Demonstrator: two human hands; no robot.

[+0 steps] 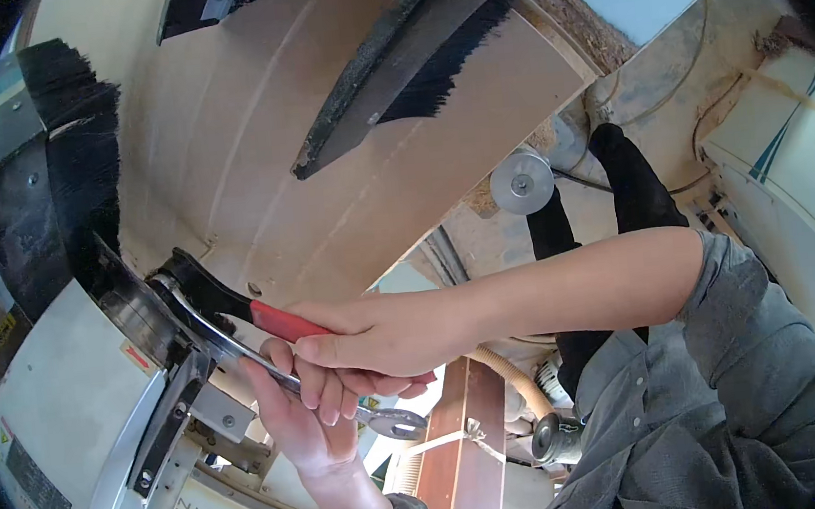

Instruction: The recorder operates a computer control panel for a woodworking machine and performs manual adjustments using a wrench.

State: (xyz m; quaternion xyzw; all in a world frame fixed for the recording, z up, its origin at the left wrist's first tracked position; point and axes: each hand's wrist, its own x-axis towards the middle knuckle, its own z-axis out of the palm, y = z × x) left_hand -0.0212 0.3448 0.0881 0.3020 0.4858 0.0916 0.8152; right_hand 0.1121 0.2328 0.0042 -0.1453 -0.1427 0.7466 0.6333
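Observation:
My right hand [381, 336] is closed round a red-handled tool [272, 320] whose curved black head reaches a round metal part [138, 310] of the machine; its exact kind is unclear. Just below, my left hand [309, 431] is closed round a chrome spanner [230, 342]. The spanner's ring end [392, 423] sticks out past the hands, and its far end lies by the same metal part. The right fingers curl down over the spanner's shaft, so the hands overlap. Where the tool heads meet the machine is partly hidden.
A white machine housing [79, 414] with black bristle strips [85, 119] stands at left. A curved bristle-edged guard [390, 70] crosses above a wooden panel [261, 161]. A metal disc [521, 184], a reddish-brown beam [460, 446] and a beige hose [513, 377] are nearby.

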